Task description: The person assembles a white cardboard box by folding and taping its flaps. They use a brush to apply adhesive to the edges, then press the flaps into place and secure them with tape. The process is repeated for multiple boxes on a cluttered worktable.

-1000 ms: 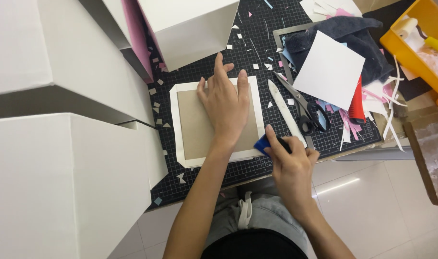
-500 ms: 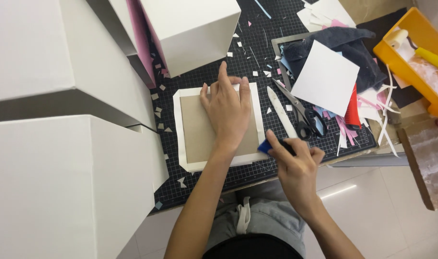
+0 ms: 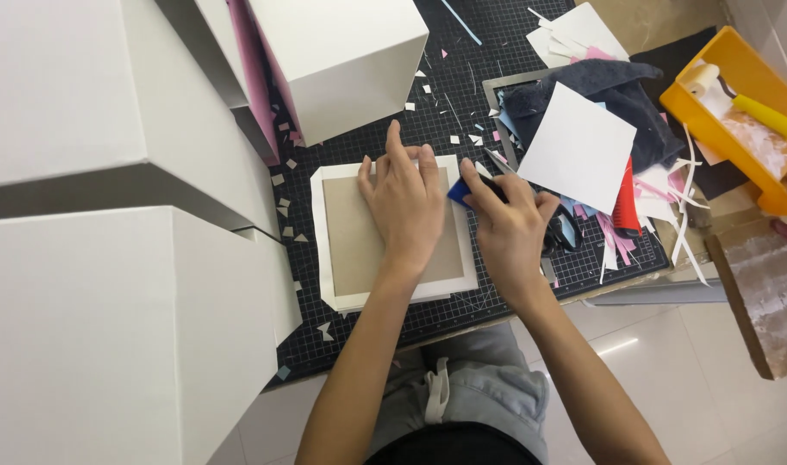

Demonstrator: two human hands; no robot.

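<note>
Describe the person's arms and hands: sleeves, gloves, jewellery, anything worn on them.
Both arms are bare from the elbow down; no sleeves show in the picture. The left hand and the right hand wear no gloves, and no rings, watch or bracelets can be seen. Fingernails look short and plain.

white boxes (image 3: pixel 109 215) | left, stacked | white cube box (image 3: pixel 342 56) | top

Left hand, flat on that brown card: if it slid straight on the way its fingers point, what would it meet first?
Probably the big white box beyond the left hand, after crossing scrap-littered black cutting mat.
</note>
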